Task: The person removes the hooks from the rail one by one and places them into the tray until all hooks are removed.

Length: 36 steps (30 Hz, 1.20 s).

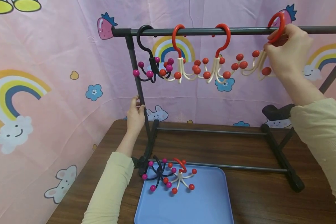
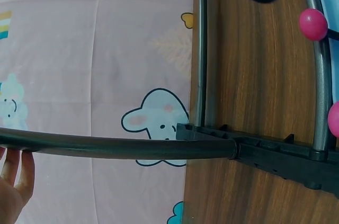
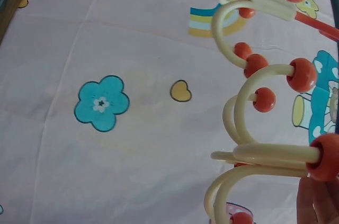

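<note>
High on the right, my right hand (image 1: 291,53) grips a claw-shaped hanger by its red hook (image 1: 282,26), which loops over the rack's top bar (image 1: 249,30). Cream prongs (image 3: 275,152) tipped with red balls spread below it in the right wrist view. Two similar hangers with red hooks (image 1: 176,39) (image 1: 226,37) hang farther left, beside a black hanger (image 1: 152,63) with magenta balls. My left hand (image 1: 135,116) touches the rack's left post (image 1: 140,90); in the left wrist view its fingertips (image 2: 26,168) meet the post, the rest cut off.
A blue tray (image 1: 204,199) at the rack's front bears a black hanger (image 1: 159,174) and a cream hanger (image 1: 180,177) with a red hook. The rack's feet (image 1: 282,158) stand on a brown wooden table (image 1: 254,199). A patterned pink cloth (image 1: 72,46) hangs behind.
</note>
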Tool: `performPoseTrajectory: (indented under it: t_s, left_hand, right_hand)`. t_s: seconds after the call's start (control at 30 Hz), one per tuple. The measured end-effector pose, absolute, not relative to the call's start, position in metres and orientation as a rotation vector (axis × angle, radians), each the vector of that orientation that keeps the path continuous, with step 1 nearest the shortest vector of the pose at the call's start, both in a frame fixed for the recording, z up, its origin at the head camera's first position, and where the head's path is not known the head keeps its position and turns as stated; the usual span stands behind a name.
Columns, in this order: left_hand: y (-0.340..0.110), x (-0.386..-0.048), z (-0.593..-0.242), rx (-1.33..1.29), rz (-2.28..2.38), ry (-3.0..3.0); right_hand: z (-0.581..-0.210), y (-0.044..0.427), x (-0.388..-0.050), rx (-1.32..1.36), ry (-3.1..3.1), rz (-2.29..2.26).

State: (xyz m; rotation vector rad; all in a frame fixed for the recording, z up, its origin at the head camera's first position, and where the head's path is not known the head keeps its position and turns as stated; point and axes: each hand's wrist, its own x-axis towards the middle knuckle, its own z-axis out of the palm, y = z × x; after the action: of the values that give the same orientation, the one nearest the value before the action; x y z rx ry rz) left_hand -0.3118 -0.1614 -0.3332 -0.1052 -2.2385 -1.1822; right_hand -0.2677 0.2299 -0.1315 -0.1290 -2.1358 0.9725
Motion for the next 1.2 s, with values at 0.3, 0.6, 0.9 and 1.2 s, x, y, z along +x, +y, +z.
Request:
performPoseTrajectory:
  t_s: [0.3,0.6,0.9,1.2]
  left_hand:
    - [-0.162,-0.313,-0.333,-0.095,-1.177,-2.251]
    - [-0.161,-0.312,-0.333,-0.099,-1.178,-2.234]
    - [-0.160,-0.310,-0.335,-0.094,-1.183,-2.250]
    - [-0.161,-0.311,-0.335,-0.078,-1.160,-2.249]
  right_hand:
    - [-0.133,0.232,-0.251,-0.102,-2.125,0.983]
    - [-0.152,0.237,-0.231,-0.075,-2.146,0.920]
    - [-0.185,0.225,-0.207,-0.005,-2.107,0.837]
    - [-0.229,0.210,-0.191,0.174,-2.064,0.804]
